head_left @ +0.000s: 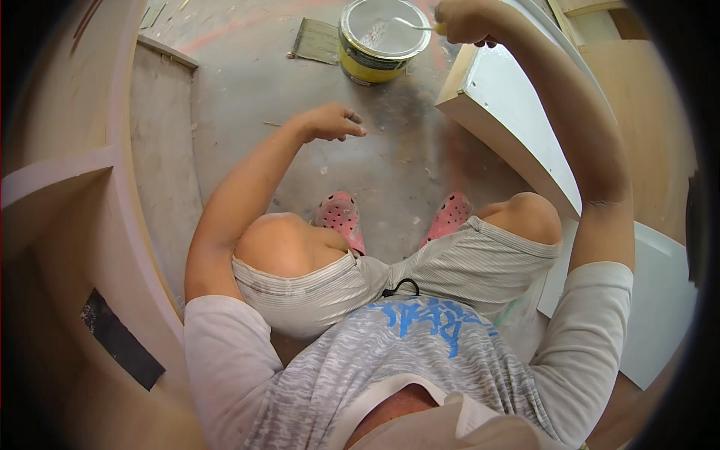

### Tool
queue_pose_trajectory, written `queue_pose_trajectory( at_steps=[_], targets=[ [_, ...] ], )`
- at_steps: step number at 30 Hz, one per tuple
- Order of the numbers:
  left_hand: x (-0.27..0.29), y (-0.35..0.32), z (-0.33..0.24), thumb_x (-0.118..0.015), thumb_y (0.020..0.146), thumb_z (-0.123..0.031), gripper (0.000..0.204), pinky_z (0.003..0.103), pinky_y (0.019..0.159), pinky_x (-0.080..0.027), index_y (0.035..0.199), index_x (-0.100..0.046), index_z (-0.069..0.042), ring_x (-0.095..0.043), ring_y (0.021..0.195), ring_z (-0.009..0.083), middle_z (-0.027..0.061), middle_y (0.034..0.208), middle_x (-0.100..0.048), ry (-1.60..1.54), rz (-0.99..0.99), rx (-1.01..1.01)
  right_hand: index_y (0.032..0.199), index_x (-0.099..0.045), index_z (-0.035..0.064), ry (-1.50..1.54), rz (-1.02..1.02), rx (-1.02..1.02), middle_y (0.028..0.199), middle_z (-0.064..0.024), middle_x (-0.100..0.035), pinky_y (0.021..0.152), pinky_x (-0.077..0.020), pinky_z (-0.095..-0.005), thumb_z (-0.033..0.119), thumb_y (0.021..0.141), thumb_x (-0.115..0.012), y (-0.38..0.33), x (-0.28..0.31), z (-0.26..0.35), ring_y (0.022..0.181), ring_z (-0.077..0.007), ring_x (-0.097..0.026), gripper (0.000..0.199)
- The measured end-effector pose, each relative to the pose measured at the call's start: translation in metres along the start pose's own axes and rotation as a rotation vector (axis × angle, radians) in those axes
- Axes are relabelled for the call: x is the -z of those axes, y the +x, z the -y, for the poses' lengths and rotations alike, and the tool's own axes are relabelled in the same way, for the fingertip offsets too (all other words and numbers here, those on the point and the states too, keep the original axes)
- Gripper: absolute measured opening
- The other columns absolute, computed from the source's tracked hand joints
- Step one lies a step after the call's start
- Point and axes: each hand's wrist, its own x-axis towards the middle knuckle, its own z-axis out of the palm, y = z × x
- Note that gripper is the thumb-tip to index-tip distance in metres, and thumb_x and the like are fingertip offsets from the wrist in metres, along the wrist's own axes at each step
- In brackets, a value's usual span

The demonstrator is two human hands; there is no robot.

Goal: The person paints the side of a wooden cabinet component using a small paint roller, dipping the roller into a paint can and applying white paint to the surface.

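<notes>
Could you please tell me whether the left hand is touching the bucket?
Apart: the head view shows the left hand lower in the picture than the bucket, with a strip of grey floor plainly visible between them.

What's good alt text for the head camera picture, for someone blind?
A squatting person holds a yellow-handled tool in their right hand, at the mouth of an open yellow bucket. Their left hand, apparently empty, is above the stained floor.
</notes>
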Motion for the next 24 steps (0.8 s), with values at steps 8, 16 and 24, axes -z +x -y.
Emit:
queue_pose_trajectory(
  at_steps=[8, 16, 24],
  targets=[
    [-0.003, 0.008, 0.005, -0.064, 0.079, -0.038, 0.06, 0.033, 0.076, -0.047, 0.124, -0.051, 0.0, -0.06, 0.089, 0.0229, 0.0165, 0.107, -0.06, 0.082, 0.022, -0.004, 0.071, -0.064, -0.0049, 0.156, -0.177, 0.034, 0.063, -0.0171, -0.061, 0.049, -0.0494, -0.0366, 0.002, 0.068, -0.044, 0.027, -0.016, 0.017, 0.055, -0.0257, -0.062, 0.021],
    [-0.01, 0.019, 0.012, -0.064, 0.079, -0.037, 0.059, 0.031, 0.073, -0.047, 0.124, -0.051, -0.001, -0.06, 0.088, 0.0214, 0.0156, 0.107, -0.061, 0.072, 0.053, 0.014, 0.081, -0.065, -0.0022, 0.313, -0.442, 0.212, 0.069, -0.0183, -0.063, 0.047, -0.0488, -0.0355, 0.004, 0.072, -0.044, 0.014, -0.031, 0.002, 0.056, -0.0244, -0.062, 0.024],
    [-0.016, 0.036, -0.005, -0.065, 0.078, -0.035, 0.058, 0.03, 0.073, -0.048, 0.123, -0.052, -0.001, -0.061, 0.086, 0.0205, 0.0139, 0.105, -0.062, 0.15, 0.108, 0.003, 0.083, -0.066, -0.0009, -0.001, -0.672, 0.32, 0.074, -0.0195, -0.064, 0.055, -0.0507, -0.0381, 0.001, 0.07, -0.045, 0.041, -0.057, -0.024, 0.063, -0.0292, -0.064, 0.025]
  ],
)
